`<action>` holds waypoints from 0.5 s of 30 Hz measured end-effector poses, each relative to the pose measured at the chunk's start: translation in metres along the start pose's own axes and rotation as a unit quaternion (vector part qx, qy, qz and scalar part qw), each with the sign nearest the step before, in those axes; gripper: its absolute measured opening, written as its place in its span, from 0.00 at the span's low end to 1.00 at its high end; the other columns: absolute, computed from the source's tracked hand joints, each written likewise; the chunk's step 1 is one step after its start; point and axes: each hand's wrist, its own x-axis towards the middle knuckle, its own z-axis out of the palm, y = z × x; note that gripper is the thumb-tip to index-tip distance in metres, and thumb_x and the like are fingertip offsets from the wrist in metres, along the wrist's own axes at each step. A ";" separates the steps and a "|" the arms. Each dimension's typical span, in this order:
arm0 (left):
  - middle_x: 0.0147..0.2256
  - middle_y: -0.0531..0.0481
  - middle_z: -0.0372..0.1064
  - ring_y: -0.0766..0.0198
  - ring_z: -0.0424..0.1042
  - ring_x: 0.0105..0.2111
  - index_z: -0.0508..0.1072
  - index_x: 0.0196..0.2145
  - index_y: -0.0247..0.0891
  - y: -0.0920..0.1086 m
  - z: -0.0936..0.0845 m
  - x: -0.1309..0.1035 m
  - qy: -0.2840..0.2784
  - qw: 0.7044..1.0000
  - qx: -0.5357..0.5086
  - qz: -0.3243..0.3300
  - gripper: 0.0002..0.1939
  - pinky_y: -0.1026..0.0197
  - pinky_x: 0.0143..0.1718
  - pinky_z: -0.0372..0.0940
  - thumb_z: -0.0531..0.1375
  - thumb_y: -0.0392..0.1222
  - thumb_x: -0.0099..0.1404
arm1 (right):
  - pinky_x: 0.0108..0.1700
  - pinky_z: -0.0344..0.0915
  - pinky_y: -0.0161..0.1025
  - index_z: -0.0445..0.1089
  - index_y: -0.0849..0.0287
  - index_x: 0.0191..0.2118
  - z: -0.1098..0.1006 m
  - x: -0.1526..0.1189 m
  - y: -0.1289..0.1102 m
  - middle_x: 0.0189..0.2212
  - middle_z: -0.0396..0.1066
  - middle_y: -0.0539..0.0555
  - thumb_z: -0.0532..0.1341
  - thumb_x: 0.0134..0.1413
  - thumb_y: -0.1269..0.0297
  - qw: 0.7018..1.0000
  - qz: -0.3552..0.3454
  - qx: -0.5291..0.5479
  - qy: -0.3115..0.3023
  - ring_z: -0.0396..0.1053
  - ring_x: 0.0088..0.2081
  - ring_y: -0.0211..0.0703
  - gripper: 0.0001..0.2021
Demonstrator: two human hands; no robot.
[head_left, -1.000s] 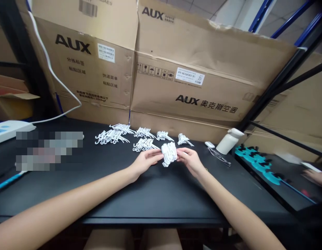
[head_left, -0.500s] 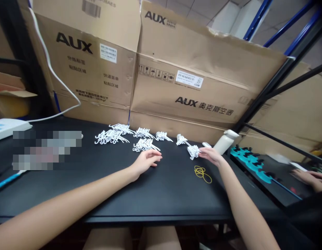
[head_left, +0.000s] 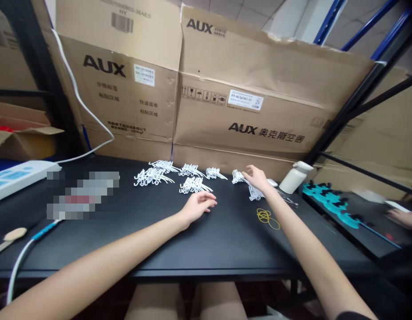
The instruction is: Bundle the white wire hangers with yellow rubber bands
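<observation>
Bundles of thin white hooks lie along the back of the black table, among them a front middle bundle and a small bundle farther right. My left hand rests palm inward just in front of the front middle bundle, fingers loosely bent and apart, holding nothing. Over at the right, my right hand reaches to the small bundle, thumb and fingers apart at its right edge; whether they touch it I cannot tell. Another hook bundle is partly hidden below my right wrist. Yellow rubber bands lie in front of it.
Cardboard boxes wall off the back. A white bottle stands right, with glasses before it. Teal items and another person's hand are beyond. A power strip and a blurred-out object sit left.
My right hand has moved from the nearer right bundle back and left to the small bundle behind it. My left hand stays by the front middle bundle. The view has shifted slightly left.
</observation>
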 end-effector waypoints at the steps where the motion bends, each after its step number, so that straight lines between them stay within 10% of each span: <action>1: 0.34 0.46 0.73 0.64 0.72 0.36 0.72 0.34 0.34 -0.001 0.000 0.000 0.001 1.000 0.000 0.000 0.05 0.64 0.35 0.66 0.60 0.37 0.57 | 0.55 0.60 0.46 0.63 0.64 0.55 0.006 0.008 -0.011 0.50 0.68 0.65 0.60 0.53 0.55 0.999 0.011 -0.026 -0.015 0.66 0.53 0.54 0.26; 8: 0.34 0.45 0.73 0.63 0.73 0.36 0.72 0.34 0.34 -0.002 -0.001 0.000 -0.006 1.000 0.006 0.012 0.07 0.63 0.35 0.66 0.60 0.39 0.57 | 0.46 0.68 0.48 0.64 0.61 0.52 0.036 0.039 -0.046 0.49 0.66 0.58 0.58 0.60 0.60 0.978 0.095 -0.146 -0.114 0.68 0.46 0.46 0.16; 15: 0.34 0.45 0.74 0.61 0.73 0.37 0.71 0.34 0.35 -0.006 0.001 0.001 -0.017 0.998 0.041 0.037 0.07 0.61 0.35 0.67 0.60 0.40 0.57 | 0.44 0.68 0.42 0.67 0.63 0.49 0.012 0.027 -0.045 0.46 0.70 0.58 0.58 0.60 0.60 0.987 0.009 -0.106 -0.124 0.71 0.42 0.45 0.16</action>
